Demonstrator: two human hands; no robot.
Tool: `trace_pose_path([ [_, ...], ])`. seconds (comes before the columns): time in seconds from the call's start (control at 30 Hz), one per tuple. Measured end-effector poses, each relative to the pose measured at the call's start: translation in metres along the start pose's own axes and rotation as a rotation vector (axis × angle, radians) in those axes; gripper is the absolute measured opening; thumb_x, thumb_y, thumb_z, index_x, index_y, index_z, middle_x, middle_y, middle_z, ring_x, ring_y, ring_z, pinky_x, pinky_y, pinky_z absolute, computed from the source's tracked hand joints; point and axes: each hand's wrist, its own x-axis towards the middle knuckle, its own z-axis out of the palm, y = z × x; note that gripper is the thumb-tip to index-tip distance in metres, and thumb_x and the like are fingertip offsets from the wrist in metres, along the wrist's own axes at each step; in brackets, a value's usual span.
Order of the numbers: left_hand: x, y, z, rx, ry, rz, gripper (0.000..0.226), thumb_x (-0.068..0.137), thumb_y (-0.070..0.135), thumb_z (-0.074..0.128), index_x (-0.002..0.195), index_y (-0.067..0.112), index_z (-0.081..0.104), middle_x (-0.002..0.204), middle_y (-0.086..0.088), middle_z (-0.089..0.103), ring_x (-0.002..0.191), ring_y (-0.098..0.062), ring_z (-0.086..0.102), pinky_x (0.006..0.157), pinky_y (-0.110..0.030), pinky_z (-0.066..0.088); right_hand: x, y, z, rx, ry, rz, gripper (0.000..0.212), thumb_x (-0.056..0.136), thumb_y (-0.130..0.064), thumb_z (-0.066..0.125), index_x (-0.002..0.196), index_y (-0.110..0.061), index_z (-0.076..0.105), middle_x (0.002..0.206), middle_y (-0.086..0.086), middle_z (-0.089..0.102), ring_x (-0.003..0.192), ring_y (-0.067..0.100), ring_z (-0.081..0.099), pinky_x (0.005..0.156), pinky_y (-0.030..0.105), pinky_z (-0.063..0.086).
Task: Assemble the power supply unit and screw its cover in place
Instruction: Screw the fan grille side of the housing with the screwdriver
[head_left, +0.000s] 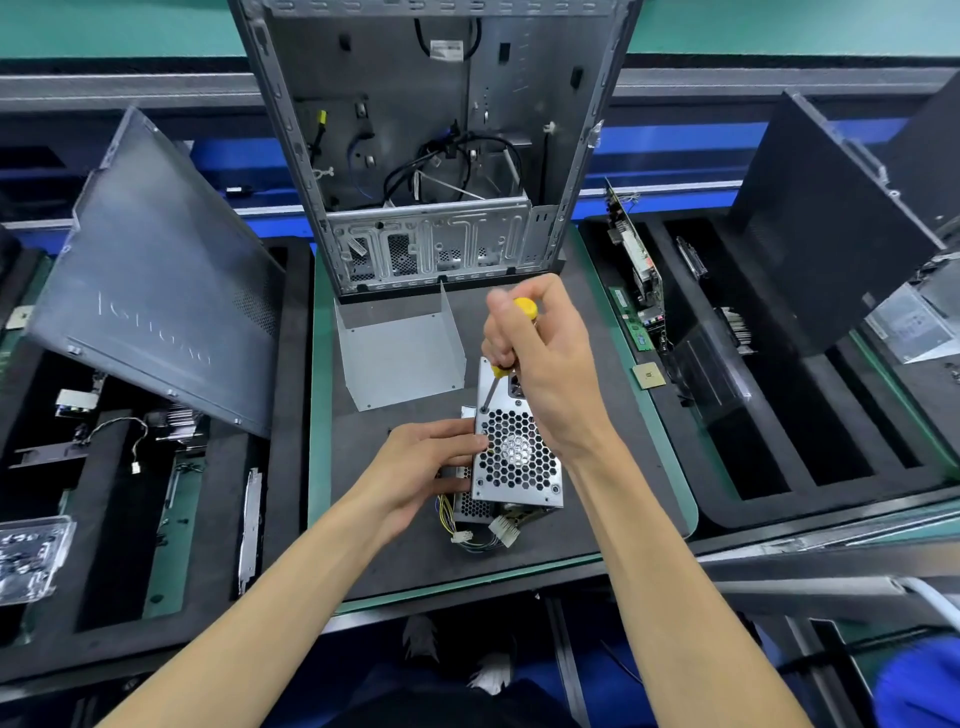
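Power supply unit (517, 457) stands on the dark mat of the table (597, 525), near the person and just in front of the open computer case (431, 150), its honeycomb fan grille turned up toward the camera and its bundle of wires (480, 530) trailing out at the near end. The unit's long axis runs near to far, leaning slightly right at the near end. The right hand (545, 364) grips the yellow-handled screwdriver (506, 353), fingers curled round the handle, with the shaft slanting down and to the left so that the tip meets the screw hole (484, 409) at the grille's far-left corner. The left hand (426, 467) holds the unit from the left, fingers curled against its left edge and bracing the box. A screw shows at the near-right corner (556, 488) of the grille; whether a screw sits under the tip cannot be told. The bent metal cover (400, 353) lies apart on the mat, just beyond and to the left of the unit, so fitting it appears not yet done. What the next turn depends on is the tool's line: the handle is above and to the far right of the corner, so pressure must run along the slanted shaft while the left hand resists from the opposite side.
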Motion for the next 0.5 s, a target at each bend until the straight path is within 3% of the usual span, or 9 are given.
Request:
trace_pose_path([
  [0.07,-0.0002,0.0,-0.0009,-0.012,-0.012,0.005,0.025,0.09,0.009,0.071,0.115,0.013,0.075,0.109,-0.009,0.077,0.106,-0.024,0.073,0.093,-0.043,0.059,0.0015,-0.0002,-0.0019,0.021,-0.015,0.038,0.026,0.104,-0.036,0.044,0.109,-0.019,0.063,0.071,-0.009,0.048,0.067,0.012,0.042,0.068,0.029,0.036],
  [0.13,-0.0005,-0.0001,-0.0015,-0.018,-0.019,0.009,0.025,0.09,0.009,0.071,0.115,0.013,0.075,0.109,-0.009,0.078,0.102,-0.021,0.074,0.09,-0.04,0.06,0.0011,-0.0004,-0.004,0.016,-0.027,0.061,0.034,0.105,-0.033,0.038,0.115,-0.022,0.069,0.08,-0.006,0.057,0.075,0.01,0.054,0.072,0.028,0.039],
  [0.23,-0.0002,-0.0003,-0.0006,-0.018,-0.017,0.009,0.026,0.09,0.01,0.071,0.116,0.013,0.075,0.109,-0.008,0.078,0.102,-0.021,0.074,0.095,-0.043,0.057,-0.0016,-0.0015,-0.0046,-0.029,-0.016,0.019,0.009,0.104,-0.022,0.057,0.104,-0.015,0.061,0.087,0.007,0.072,0.082,0.011,0.072,0.062,0.023,0.047],
  [0.27,-0.0001,-0.0003,-0.0001,-0.013,-0.018,0.009,0.026,0.09,0.011,0.071,0.115,0.013,0.075,0.109,-0.008,0.078,0.102,-0.02,0.074,0.096,-0.044,0.056,-0.0027,-0.001,-0.0023,-0.033,-0.005,0.009,0.01,0.1,-0.02,0.064,0.098,-0.015,0.055,0.082,0.004,0.071,0.074,0.014,0.071,0.058,0.023,0.046],
  [0.33,-0.0001,-0.0001,0.0008,-0.01,-0.025,0.011,0.025,0.09,0.011,0.071,0.114,0.013,0.075,0.109,-0.008,0.078,0.099,-0.019,0.075,0.094,-0.043,0.056,-0.003,0.0019,-0.0001,-0.041,0.021,-0.017,0.022,0.095,-0.029,0.066,0.09,-0.018,0.048,0.067,-0.006,0.054,0.059,0.014,0.051,0.057,0.028,0.039],
  [0.4,0.0,-0.0008,0.0002,-0.02,-0.029,0.014,0.025,0.09,0.01,0.071,0.114,0.013,0.075,0.108,-0.008,0.078,0.096,-0.017,0.075,0.091,-0.041,0.059,-0.0031,0.0035,0.0005,-0.023,0.005,-0.009,0.019,0.098,-0.04,0.052,0.095,-0.023,0.059,0.069,-0.008,0.044,0.064,0.015,0.037,0.064,0.031,0.035],
  [0.5,-0.0003,-0.0021,-0.002,-0.03,-0.029,0.023,0.024,0.089,0.01,0.072,0.113,0.013,0.076,0.108,-0.008,0.078,0.093,-0.014,0.075,0.085,-0.037,0.061,-0.005,0.0044,0.001,0.0,-0.043,0.027,0.036,0.1,-0.045,0.041,0.109,-0.035,0.073,0.079,-0.007,0.053,0.077,0.016,0.046,0.071,0.029,0.037],
])
